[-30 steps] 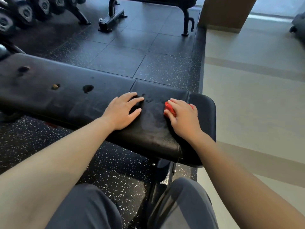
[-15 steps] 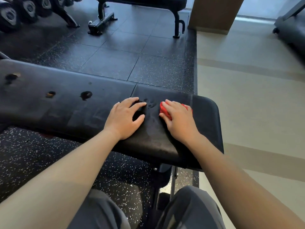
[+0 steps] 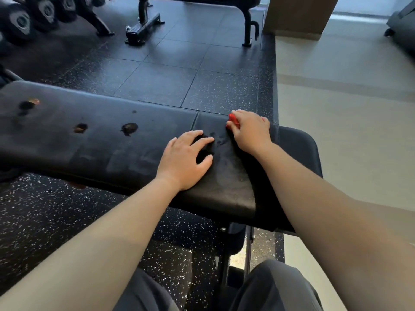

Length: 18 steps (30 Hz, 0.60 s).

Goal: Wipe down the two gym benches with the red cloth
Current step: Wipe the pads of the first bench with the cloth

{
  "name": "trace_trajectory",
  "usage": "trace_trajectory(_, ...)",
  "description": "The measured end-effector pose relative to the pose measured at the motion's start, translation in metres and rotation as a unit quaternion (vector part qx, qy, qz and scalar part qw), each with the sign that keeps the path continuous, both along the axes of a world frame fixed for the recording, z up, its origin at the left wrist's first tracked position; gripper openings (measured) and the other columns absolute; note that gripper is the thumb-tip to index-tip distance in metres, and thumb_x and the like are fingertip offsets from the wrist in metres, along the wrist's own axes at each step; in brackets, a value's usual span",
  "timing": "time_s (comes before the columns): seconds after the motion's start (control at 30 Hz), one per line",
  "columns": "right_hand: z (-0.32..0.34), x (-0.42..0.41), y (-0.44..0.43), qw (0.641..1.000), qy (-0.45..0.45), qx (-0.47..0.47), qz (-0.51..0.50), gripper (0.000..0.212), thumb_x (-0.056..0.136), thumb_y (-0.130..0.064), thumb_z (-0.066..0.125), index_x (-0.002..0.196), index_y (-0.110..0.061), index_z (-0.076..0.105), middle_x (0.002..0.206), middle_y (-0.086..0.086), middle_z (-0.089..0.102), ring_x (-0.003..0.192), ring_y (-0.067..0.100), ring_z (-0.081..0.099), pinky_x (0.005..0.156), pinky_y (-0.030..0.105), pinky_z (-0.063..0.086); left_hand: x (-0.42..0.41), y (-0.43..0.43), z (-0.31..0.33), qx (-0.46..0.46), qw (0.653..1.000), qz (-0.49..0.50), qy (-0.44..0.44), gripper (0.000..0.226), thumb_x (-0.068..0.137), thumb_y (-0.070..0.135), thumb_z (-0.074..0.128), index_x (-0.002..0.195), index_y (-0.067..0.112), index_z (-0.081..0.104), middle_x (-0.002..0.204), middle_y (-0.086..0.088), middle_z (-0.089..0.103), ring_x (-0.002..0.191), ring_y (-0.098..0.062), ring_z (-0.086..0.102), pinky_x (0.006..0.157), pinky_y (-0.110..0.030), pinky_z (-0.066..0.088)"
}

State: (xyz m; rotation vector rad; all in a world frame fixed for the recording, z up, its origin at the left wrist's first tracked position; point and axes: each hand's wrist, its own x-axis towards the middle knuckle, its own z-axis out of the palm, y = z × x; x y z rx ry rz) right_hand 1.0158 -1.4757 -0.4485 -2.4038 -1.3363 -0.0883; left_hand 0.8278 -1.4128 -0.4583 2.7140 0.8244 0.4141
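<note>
A black padded gym bench (image 3: 94, 144) with several worn holes in its cover runs across the view in front of me. My left hand (image 3: 186, 160) rests flat on the pad, fingers spread. My right hand (image 3: 251, 131) grips the red cloth (image 3: 233, 119) at the bench's far edge, near the seam between the long pad and the short end pad; only a small red corner shows past my fingers. A second black bench (image 3: 249, 21) stands at the top of the view, mostly cut off.
Dumbbells on a rack (image 3: 24, 21) sit at the top left. Black speckled rubber flooring (image 3: 157, 81) lies between the two benches, and pale smooth floor (image 3: 348, 131) begins to the right. A wooden column base (image 3: 296, 16) stands at the top right. My knees are at the bottom.
My right hand has slid the red cloth away from me, from the middle of the pad to its far edge. My left hand has stayed in place on the pad.
</note>
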Motion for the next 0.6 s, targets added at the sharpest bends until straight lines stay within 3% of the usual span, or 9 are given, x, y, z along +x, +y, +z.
trace_trajectory(0.13, -0.002, -0.004, -0.007, 1.000, -0.008, 0.009, 0.011, 0.017, 0.091, -0.033, 0.049, 0.099, -0.021, 0.058, 0.104, -0.002, 0.061, 0.107, 0.024, 0.053, 0.085, 0.041, 0.032, -0.001, -0.001, -0.001, -0.006, 1.000, -0.002, 0.000, 0.047, 0.090, 0.045, 0.047, 0.135, 0.037, 0.044, 0.147, 0.007, 0.036, 0.138, -0.012, 0.027, 0.117, -0.040, 0.015)
trace_trajectory(0.3, 0.000, -0.041, -0.056, 0.998, 0.006, 0.002, 0.060, 0.038, 0.092, -0.033, 0.052, 0.127, -0.018, 0.054, 0.132, 0.000, 0.054, 0.125, 0.020, 0.045, 0.099, 0.039, 0.027, -0.002, 0.000, -0.001, -0.010, 1.000, -0.012, 0.001, 0.047, 0.091, 0.045, 0.046, 0.137, 0.037, 0.043, 0.148, 0.007, 0.035, 0.139, -0.012, 0.026, 0.117, -0.041, 0.015)
trace_trajectory(0.43, -0.006, -0.061, -0.097, 0.997, 0.017, 0.017, 0.079, 0.046, 0.089, -0.040, 0.046, 0.129, -0.020, 0.054, 0.137, -0.003, 0.051, 0.129, 0.018, 0.043, 0.103, 0.043, 0.026, -0.002, 0.001, -0.002, -0.016, 1.000, -0.007, -0.004, 0.048, 0.088, 0.046, 0.047, 0.136, 0.038, 0.044, 0.147, 0.009, 0.035, 0.138, -0.011, 0.026, 0.117, -0.040, 0.014)
trace_trajectory(0.6, -0.003, -0.036, -0.053, 0.998, 0.021, 0.022, 0.049, 0.031, 0.092, -0.033, 0.053, 0.121, -0.021, 0.058, 0.126, -0.004, 0.057, 0.123, 0.019, 0.047, 0.099, 0.047, 0.030, -0.001, 0.001, -0.002, -0.013, 1.000, -0.006, -0.011, 0.048, 0.088, 0.046, 0.049, 0.135, 0.038, 0.044, 0.147, 0.009, 0.036, 0.138, -0.011, 0.027, 0.117, -0.039, 0.015)
